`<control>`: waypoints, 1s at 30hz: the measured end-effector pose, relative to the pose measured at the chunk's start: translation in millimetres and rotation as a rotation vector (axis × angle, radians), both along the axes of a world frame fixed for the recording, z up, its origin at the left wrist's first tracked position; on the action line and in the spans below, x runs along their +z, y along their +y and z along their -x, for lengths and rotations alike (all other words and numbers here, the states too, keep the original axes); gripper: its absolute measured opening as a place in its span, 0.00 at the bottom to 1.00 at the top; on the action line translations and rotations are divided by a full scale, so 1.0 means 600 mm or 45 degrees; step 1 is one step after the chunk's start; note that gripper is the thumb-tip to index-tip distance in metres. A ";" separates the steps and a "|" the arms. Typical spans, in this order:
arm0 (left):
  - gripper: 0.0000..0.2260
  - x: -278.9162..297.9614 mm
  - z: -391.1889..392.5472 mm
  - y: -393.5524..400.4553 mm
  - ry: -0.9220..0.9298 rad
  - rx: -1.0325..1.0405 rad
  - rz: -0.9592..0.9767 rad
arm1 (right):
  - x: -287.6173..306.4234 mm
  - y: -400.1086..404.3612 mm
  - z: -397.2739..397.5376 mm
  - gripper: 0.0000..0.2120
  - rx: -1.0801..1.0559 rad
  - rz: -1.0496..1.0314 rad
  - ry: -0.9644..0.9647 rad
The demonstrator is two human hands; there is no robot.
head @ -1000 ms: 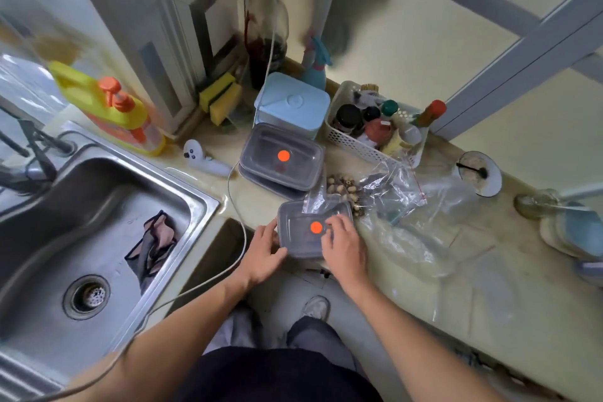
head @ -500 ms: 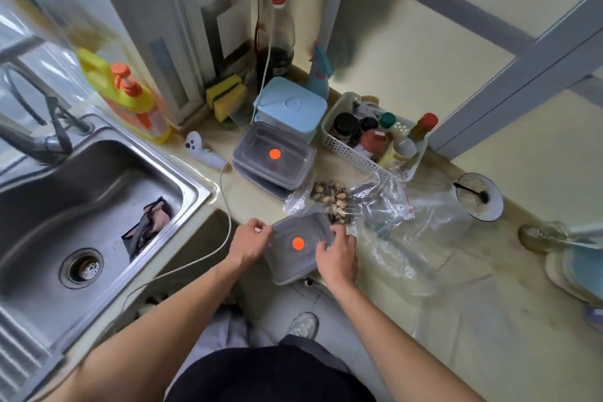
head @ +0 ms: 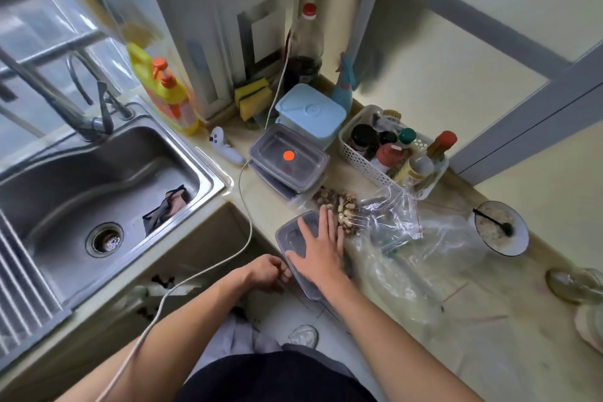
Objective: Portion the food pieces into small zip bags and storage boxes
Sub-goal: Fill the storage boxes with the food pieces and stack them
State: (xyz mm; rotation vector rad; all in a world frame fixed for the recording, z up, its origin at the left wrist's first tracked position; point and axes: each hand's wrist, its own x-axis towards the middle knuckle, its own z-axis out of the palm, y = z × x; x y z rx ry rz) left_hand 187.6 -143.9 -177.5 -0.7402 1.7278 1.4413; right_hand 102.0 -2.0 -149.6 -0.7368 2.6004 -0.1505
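On the cream countertop, your right hand presses flat, fingers spread, on the grey translucent plastic storage box at the counter's front edge, your left hand pinching its near corner beside the pile of peanuts.

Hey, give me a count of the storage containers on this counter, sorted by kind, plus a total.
Clear grey storage boxes: 3, two stacked and one under the right hand, its near left corner gripped by the left hand, lid on.
Light blue lidded box: 1
White basket: 1
Total: 5
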 end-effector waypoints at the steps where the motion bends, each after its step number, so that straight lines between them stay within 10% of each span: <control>1: 0.14 -0.004 0.004 -0.006 0.018 0.192 0.046 | 0.004 -0.003 -0.004 0.40 -0.005 -0.005 0.020; 7: 0.17 0.005 0.035 -0.054 0.273 0.816 -0.047 | 0.005 -0.033 -0.033 0.45 0.014 -0.116 -0.066; 19: 0.09 0.015 0.091 -0.070 0.197 0.578 -0.256 | -0.014 0.062 -0.010 0.44 0.495 0.054 -0.044; 30: 0.25 -0.004 0.111 -0.101 0.443 -0.219 -0.080 | 0.009 -0.089 -0.051 0.26 -0.151 -0.039 -0.017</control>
